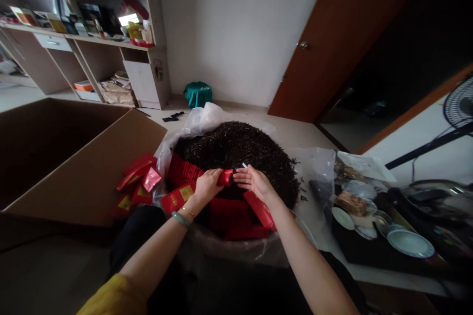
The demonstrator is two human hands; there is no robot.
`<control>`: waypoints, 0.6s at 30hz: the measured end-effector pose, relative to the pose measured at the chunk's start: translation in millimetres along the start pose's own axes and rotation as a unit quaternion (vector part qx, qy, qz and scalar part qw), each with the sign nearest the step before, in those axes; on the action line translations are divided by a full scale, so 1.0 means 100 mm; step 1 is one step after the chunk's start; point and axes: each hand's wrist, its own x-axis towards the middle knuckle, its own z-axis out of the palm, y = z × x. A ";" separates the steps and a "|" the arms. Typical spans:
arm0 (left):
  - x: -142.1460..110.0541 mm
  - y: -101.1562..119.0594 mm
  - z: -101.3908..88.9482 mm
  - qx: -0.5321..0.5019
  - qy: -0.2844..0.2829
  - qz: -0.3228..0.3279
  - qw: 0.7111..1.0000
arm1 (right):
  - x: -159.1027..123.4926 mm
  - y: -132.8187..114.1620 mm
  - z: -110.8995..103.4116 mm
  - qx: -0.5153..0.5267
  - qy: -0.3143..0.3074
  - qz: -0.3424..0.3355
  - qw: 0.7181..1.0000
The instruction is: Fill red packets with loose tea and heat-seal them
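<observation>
Head view, looking down over both forearms. Nearest, a yellow sleeve (114, 298) covers the left arm, and a green jade bangle (181, 219) sits with a thin gold bracelet (187, 212) on the left wrist.

Left hand (209, 186) clamped around a red packet (225, 177), which lies crosswise at the near edge of the heap, its end dark with leaves. Right hand (254, 182) apart from the left, open, fingers spread, right beside that dark end; contact cannot be told from this angle. A second red packet (259, 209) slants below the right hand.

Beneath both hands, a mass of red packets (229, 216) lines the near side of a broad heap of dark loose tea leaves (236, 147), which sits in a clear plastic bag (199, 120). To the left, gold-labelled red packets (138, 182) lie loosely against an open cardboard box (74, 157).

To the right, on a pale desk (303, 133), white plates (410, 243) sit among dark clutter. Farther off: a green bag (197, 94) on the floor, a wooden shelf unit (88, 24) crowded with boxes, a brown door (325, 44) and a black fan (458, 108).
</observation>
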 end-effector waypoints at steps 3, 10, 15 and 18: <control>0.03 -0.01 -0.01 -0.020 0.003 -0.014 1.000 | 0.04 0.17 0.00 -0.164 0.034 -0.018 0.986; 0.06 -0.03 -0.06 -0.041 0.015 -0.032 0.999 | 0.35 0.28 0.39 -0.348 0.000 0.000 0.938; 0.09 -0.02 -0.10 -0.061 0.022 -0.067 0.996 | 0.48 0.18 0.52 -0.441 -0.012 0.040 0.897; 0.10 0.00 -0.11 -0.079 0.006 -0.086 0.993 | 0.44 0.18 0.56 -0.478 -0.021 0.043 0.877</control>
